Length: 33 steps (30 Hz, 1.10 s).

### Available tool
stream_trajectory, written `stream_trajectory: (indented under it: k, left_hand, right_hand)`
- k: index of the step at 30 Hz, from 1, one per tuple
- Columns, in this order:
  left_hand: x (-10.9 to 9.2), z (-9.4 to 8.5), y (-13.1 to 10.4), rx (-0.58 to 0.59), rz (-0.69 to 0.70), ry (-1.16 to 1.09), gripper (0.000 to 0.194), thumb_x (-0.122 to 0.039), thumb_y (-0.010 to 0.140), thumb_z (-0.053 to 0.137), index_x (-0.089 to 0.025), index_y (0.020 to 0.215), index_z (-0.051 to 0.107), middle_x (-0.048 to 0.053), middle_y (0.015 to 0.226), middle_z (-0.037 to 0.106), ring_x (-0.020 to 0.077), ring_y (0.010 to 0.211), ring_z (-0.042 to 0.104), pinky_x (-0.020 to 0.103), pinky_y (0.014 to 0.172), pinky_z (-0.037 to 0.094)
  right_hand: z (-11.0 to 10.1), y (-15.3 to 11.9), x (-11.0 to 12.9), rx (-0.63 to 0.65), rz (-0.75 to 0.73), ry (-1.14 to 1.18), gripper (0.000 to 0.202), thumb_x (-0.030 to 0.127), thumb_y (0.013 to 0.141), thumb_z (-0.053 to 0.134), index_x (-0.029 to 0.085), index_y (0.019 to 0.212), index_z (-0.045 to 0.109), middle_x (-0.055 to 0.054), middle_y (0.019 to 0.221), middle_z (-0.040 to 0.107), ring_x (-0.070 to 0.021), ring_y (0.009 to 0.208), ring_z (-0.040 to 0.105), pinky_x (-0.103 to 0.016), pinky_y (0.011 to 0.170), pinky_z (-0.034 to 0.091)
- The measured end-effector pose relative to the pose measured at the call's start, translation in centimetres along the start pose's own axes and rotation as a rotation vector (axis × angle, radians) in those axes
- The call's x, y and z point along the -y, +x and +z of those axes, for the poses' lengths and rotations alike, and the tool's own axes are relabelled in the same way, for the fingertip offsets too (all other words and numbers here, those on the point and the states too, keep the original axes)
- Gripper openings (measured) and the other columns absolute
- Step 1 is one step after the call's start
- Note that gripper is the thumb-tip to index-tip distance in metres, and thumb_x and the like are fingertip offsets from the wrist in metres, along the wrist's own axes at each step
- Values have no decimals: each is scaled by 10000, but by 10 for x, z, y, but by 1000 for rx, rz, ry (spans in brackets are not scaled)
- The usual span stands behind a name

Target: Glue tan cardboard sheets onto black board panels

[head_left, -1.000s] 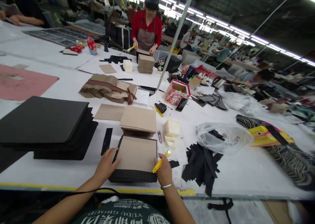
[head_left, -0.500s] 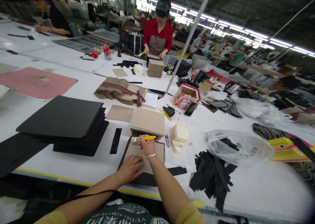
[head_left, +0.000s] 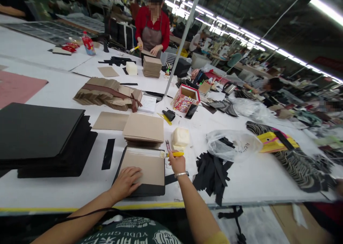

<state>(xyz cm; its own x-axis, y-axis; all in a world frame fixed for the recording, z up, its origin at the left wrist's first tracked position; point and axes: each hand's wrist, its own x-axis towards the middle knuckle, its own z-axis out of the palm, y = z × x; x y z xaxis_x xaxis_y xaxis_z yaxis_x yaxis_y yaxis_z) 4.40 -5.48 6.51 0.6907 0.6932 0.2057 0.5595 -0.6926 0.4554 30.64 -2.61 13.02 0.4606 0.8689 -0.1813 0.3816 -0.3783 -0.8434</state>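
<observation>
My left hand point(head_left: 127, 182) lies flat, fingers a little spread, on the lower left of a tan board point(head_left: 151, 169) that rests on a black sheet point(head_left: 150, 190). A whitish wet band runs along the board's top edge. In my right hand point(head_left: 177, 162) is a yellow-handled brush point(head_left: 175, 154), its bristles at the board's top right corner. A stack of tan boards point(head_left: 144, 127) stands just behind. Red-handled snips point(head_left: 168, 146) and a whitish container point(head_left: 180, 137) are beyond my right hand.
At the left stands a tall stack of black sheets point(head_left: 37, 133). Black strips point(head_left: 213, 176) and a clear plastic bag point(head_left: 233, 144) lie to the right. Behind are tied tan pieces point(head_left: 104, 92), a red box point(head_left: 186, 99) and a slanting pole point(head_left: 183, 40). Across the table, a person in red point(head_left: 152, 25) holds a brush.
My right hand has moved the brush rightward along the board's top edge, and a whitish band now shows there. The view has swung right. My left hand stays on the board.
</observation>
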Motion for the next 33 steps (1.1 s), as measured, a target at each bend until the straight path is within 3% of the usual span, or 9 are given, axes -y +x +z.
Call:
stream_trajectory:
  k: [5, 8, 11, 16, 20, 27, 33]
  left_hand:
    - [2, 1, 0, 9, 26, 35, 330, -336, 812, 479, -238, 1121, 543, 70, 1187, 527, 229, 1088, 444, 407, 938, 338]
    - [3, -5, -3, 13, 35, 101, 308, -336, 811, 479, -229, 1088, 562, 75, 1204, 512, 241, 1098, 433, 430, 950, 323]
    - [7, -13, -11, 8, 11, 160, 285, -322, 814, 480, -219, 1063, 574, 77, 1191, 519, 237, 1099, 433, 429, 954, 322]
    - [13, -15, -26, -14, -19, 179, 269, -282, 824, 474, -222, 1066, 575, 64, 1160, 548, 215, 1078, 459, 397, 942, 345]
    - [19, -8, -31, -43, -6, 162, 297, -320, 817, 490, -223, 1086, 569, 72, 1164, 551, 220, 1068, 475, 400, 934, 354]
    - [22, -11, -29, -13, 17, 146, 302, -338, 818, 484, -219, 1082, 572, 75, 1162, 556, 220, 1062, 487, 390, 919, 372]
    - [17, -22, -19, 58, -12, 102, 310, -348, 820, 464, -209, 1070, 581, 81, 1129, 575, 218, 1011, 523, 377, 881, 407]
  right_hand:
    - [-30, -19, 8, -77, -81, 139, 311, 446, 764, 501, 159, 853, 582, 42, 513, 566, -84, 380, 522, -179, 391, 416]
    - [-46, -39, -7, -129, -190, 98, 339, 410, 827, 429, 169, 1043, 530, 13, 662, 618, -84, 447, 549, -202, 484, 459]
    - [-45, -56, -52, -90, -234, -82, 326, 344, 864, 371, 182, 1133, 461, -15, 795, 637, -103, 555, 588, -232, 587, 472]
    - [-6, -82, -145, -13, -338, -536, 245, 243, 822, 414, 160, 1024, 526, -79, 832, 602, -182, 742, 572, -278, 654, 431]
    - [14, -95, -181, 21, -413, -757, 202, 175, 781, 449, 152, 953, 552, -70, 759, 557, -195, 755, 508, -287, 676, 384]
    - [4, -78, -182, -32, -319, -781, 202, 88, 756, 414, 175, 856, 566, -28, 659, 516, -154, 657, 476, -242, 619, 325]
    - [-32, -78, -137, -159, -256, -591, 165, 251, 822, 385, 170, 865, 521, -16, 700, 550, -138, 643, 515, -225, 601, 354]
